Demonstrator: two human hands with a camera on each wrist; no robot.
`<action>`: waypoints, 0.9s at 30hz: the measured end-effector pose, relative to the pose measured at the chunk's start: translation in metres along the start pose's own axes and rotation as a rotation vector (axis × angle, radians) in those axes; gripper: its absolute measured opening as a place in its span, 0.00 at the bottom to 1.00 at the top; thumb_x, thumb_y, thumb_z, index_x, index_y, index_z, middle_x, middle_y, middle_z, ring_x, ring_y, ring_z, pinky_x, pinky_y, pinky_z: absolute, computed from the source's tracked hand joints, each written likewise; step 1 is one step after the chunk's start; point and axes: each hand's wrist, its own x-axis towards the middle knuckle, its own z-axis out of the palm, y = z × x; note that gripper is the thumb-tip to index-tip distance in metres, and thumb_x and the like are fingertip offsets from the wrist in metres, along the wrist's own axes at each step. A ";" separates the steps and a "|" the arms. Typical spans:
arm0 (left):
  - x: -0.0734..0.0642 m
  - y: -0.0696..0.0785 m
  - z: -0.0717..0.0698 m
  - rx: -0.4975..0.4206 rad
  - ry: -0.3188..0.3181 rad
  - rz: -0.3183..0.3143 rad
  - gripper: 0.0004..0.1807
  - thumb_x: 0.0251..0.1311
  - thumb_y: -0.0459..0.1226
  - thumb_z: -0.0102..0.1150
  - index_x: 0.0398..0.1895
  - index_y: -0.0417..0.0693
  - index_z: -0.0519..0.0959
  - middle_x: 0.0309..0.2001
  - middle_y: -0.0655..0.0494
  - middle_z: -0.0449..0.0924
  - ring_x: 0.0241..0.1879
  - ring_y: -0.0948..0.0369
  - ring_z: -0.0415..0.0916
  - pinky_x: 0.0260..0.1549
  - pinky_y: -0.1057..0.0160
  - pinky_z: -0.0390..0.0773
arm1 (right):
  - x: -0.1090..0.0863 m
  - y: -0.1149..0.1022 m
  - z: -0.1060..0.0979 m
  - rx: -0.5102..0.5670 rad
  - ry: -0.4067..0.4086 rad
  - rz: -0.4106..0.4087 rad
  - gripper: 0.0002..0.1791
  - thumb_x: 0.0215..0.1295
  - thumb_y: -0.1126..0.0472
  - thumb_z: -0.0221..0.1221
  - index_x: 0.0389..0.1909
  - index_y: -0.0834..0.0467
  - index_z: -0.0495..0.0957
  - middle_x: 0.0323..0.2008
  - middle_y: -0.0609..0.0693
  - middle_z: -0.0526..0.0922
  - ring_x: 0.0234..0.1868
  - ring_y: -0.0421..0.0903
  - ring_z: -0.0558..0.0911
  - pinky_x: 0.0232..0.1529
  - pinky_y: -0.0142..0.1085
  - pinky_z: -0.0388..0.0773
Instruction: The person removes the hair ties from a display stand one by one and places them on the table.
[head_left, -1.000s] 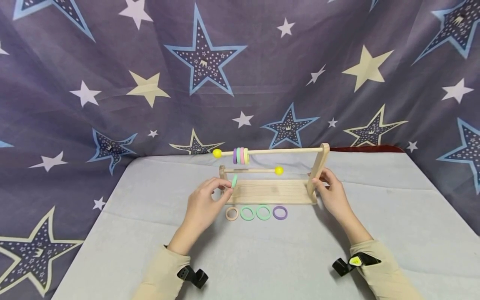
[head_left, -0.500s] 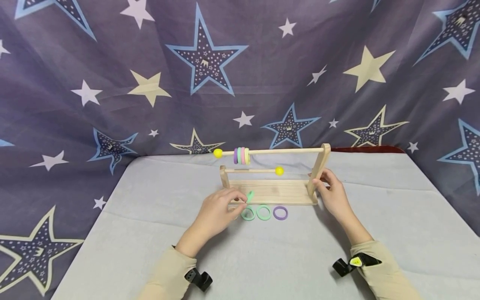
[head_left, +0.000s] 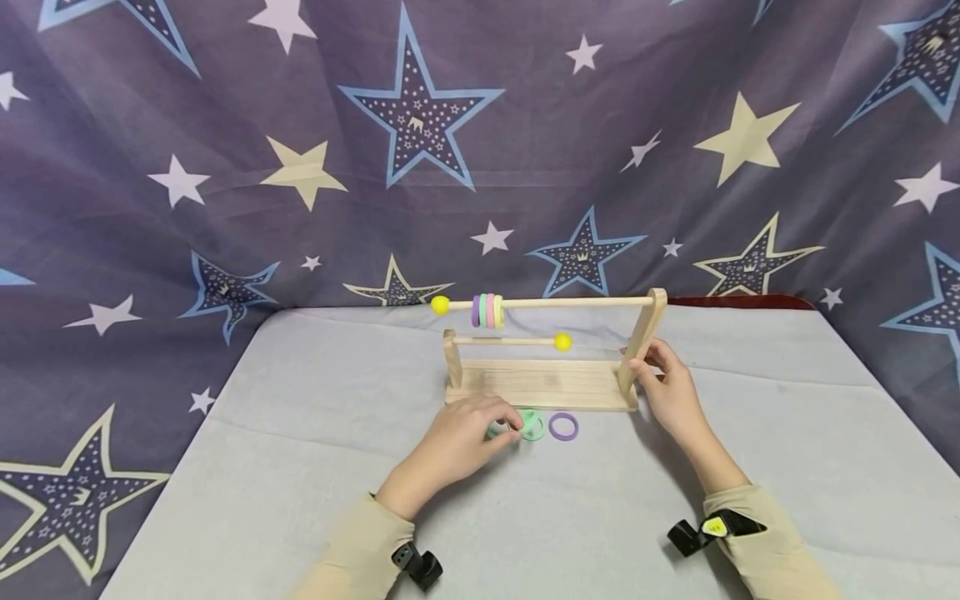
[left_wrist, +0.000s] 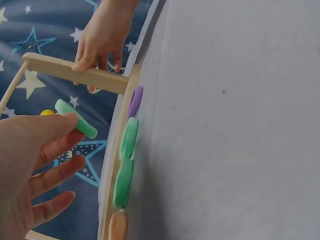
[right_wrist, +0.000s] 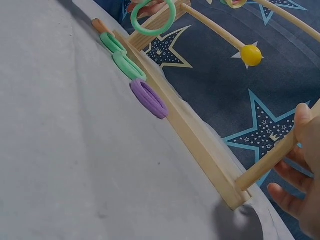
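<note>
My left hand (head_left: pixel 465 437) pinches a light green ring (left_wrist: pixel 75 119) between thumb and index finger; its other fingers are loosely bent. In the head view it is low over the front edge of the wooden stand (head_left: pixel 540 385), overlapping the rings lying there. My right hand (head_left: pixel 667 392) grips the stand's tall right upright (head_left: pixel 643 342) between thumb and fingers. Along the front of the base lie a purple ring (left_wrist: pixel 135 101), two green rings (left_wrist: pixel 129 138) and an orange ring (left_wrist: pixel 117 229). The orange one is hidden behind my left hand in the head view.
The stand's upper rod (head_left: pixel 577 302) carries several rings (head_left: pixel 487 311) near its yellow ball end (head_left: pixel 440 305). A shorter rod (head_left: pixel 502 341) from the left post (head_left: pixel 453 360) also ends in a yellow ball (head_left: pixel 562 342). Behind the grey tabletop (head_left: pixel 322 367) hangs a star-patterned cloth (head_left: pixel 420 225).
My left hand has carried the green ring from beside the stand's left post down and right to the row of rings at the front. My right hand keeps its grip on the upright.
</note>
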 end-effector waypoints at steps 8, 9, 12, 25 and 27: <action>0.002 0.004 0.008 -0.002 -0.053 0.038 0.03 0.63 0.43 0.65 0.39 0.61 0.83 0.42 0.69 0.84 0.43 0.67 0.80 0.46 0.62 0.77 | 0.002 0.016 0.002 -0.001 0.005 -0.007 0.18 0.73 0.62 0.55 0.59 0.67 0.71 0.51 0.64 0.82 0.48 0.26 0.73 0.41 0.23 0.70; 0.002 0.005 0.009 -0.003 -0.059 0.041 0.04 0.63 0.43 0.65 0.39 0.61 0.83 0.42 0.69 0.84 0.44 0.67 0.80 0.47 0.62 0.77 | 0.002 0.016 0.002 0.000 0.005 -0.006 0.18 0.73 0.63 0.55 0.59 0.67 0.71 0.51 0.64 0.82 0.48 0.27 0.73 0.41 0.23 0.70; 0.004 0.007 0.011 0.006 -0.073 0.050 0.04 0.64 0.43 0.65 0.40 0.62 0.83 0.42 0.70 0.84 0.44 0.68 0.80 0.48 0.62 0.76 | 0.002 0.015 0.002 0.000 0.001 -0.003 0.18 0.74 0.62 0.55 0.59 0.67 0.71 0.52 0.64 0.81 0.48 0.27 0.73 0.41 0.23 0.70; 0.020 0.023 0.019 0.048 -0.150 0.090 0.04 0.65 0.44 0.64 0.41 0.63 0.84 0.45 0.70 0.83 0.46 0.67 0.79 0.50 0.64 0.74 | 0.002 0.012 0.003 -0.012 0.010 0.006 0.18 0.72 0.68 0.55 0.60 0.70 0.70 0.52 0.67 0.81 0.47 0.30 0.74 0.40 0.21 0.69; 0.023 0.025 0.021 0.059 -0.165 0.106 0.04 0.64 0.44 0.64 0.41 0.63 0.84 0.43 0.71 0.83 0.45 0.67 0.78 0.49 0.65 0.74 | 0.002 0.012 0.003 -0.014 0.012 0.001 0.18 0.72 0.69 0.55 0.60 0.70 0.70 0.52 0.67 0.81 0.48 0.32 0.75 0.40 0.21 0.69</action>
